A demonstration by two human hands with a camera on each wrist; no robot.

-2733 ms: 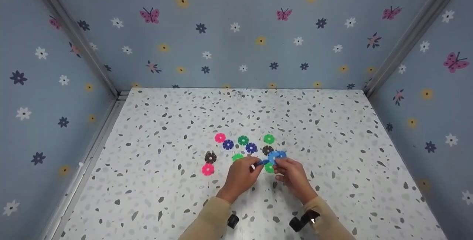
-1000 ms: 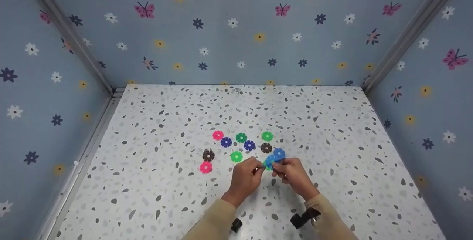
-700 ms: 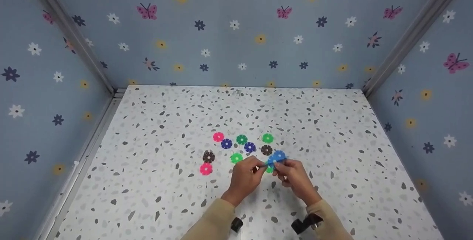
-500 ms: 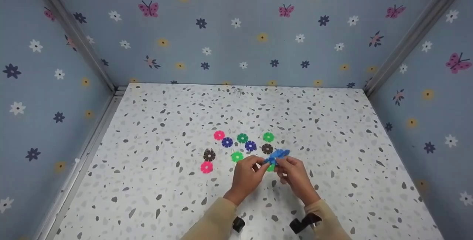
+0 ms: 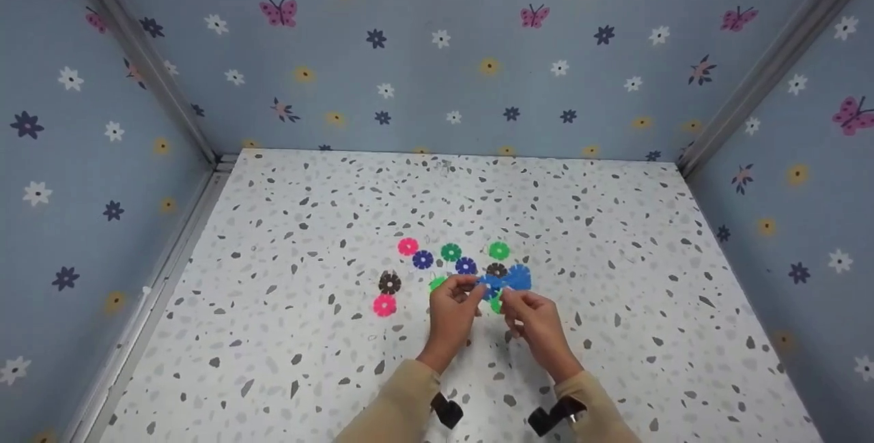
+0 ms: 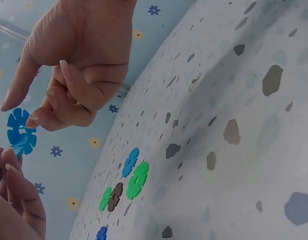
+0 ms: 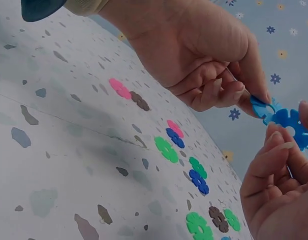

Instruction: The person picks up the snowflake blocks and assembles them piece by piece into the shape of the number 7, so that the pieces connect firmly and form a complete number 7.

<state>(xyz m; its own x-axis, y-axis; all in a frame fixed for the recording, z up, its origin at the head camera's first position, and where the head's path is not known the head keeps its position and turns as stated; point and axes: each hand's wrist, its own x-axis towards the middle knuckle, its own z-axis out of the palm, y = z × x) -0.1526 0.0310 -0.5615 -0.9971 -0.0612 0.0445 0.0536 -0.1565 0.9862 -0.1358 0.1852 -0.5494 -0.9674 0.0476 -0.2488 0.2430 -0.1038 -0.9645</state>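
Note:
Both hands meet over the table, holding small blue slotted discs. My left hand (image 5: 450, 313) pinches one edge of the joined blue discs (image 7: 289, 122), its fingertips plain in the right wrist view. From the other side, my right hand (image 5: 543, 323) pinches them between thumb and fingers. The left wrist view shows the discs (image 6: 16, 127) set at an angle to each other; fingers hide how they join. Beneath the hands lie a green disc (image 6: 138, 180), a brown disc (image 6: 115, 196) and a separate light blue disc (image 6: 130, 162).
Farther left on the speckled table (image 5: 287, 361) lie a brown disc (image 5: 390, 283) and a pink disc (image 5: 384, 305). Beyond the hands are another pink disc (image 5: 408, 246), two dark blue discs, a teal disc (image 5: 450, 252) and a bright green disc (image 5: 499, 250). Patterned panels surround the table.
Both hands keep their hold and have risen slightly with the blue discs. The discs have turned between the fingers. The loose discs stay where they were.

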